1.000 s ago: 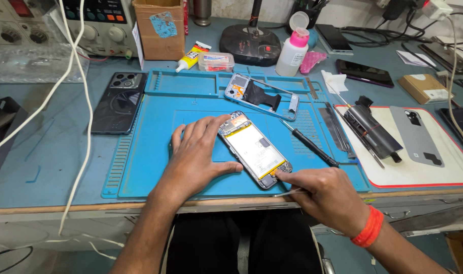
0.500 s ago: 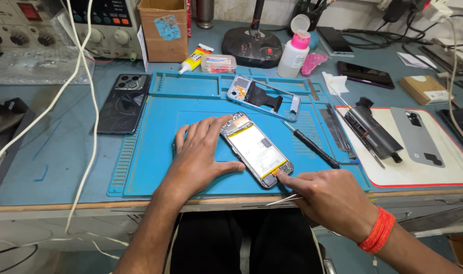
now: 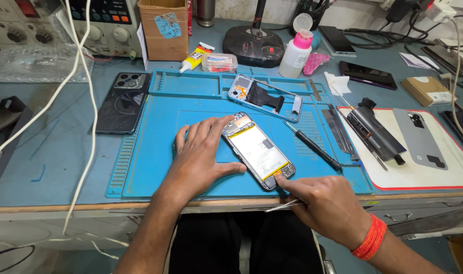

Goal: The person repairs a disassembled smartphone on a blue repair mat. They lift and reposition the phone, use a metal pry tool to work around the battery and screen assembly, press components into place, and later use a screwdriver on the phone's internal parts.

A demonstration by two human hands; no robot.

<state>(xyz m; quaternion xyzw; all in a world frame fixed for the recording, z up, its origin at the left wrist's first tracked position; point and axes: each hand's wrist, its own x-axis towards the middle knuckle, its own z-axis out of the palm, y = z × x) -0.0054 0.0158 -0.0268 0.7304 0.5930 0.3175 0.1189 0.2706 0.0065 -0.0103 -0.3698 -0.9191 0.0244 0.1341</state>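
Tabletop mat (image 3: 150,167) | your left hand (image 3: 201,157) flat, fingers spread, steadies opened phone (image 3: 258,150) | your right hand (image 3: 325,208) pinches tweezers (image 3: 282,205) at its lower edge.

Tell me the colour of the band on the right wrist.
Orange-red wristband, clearest in the head view.

Repair mat (image 3: 155,167): matt blue rubbery sheet. Opened phone (image 3: 258,150): shiny metal frame, glossy pale battery. Tweezers (image 3: 281,205): bright metal.

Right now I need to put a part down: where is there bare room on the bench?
Bare blue mat lies left of the left hand, and bare bench between the black phone and the cables. Crowded: the white pad with tools, and the back row of bottles.
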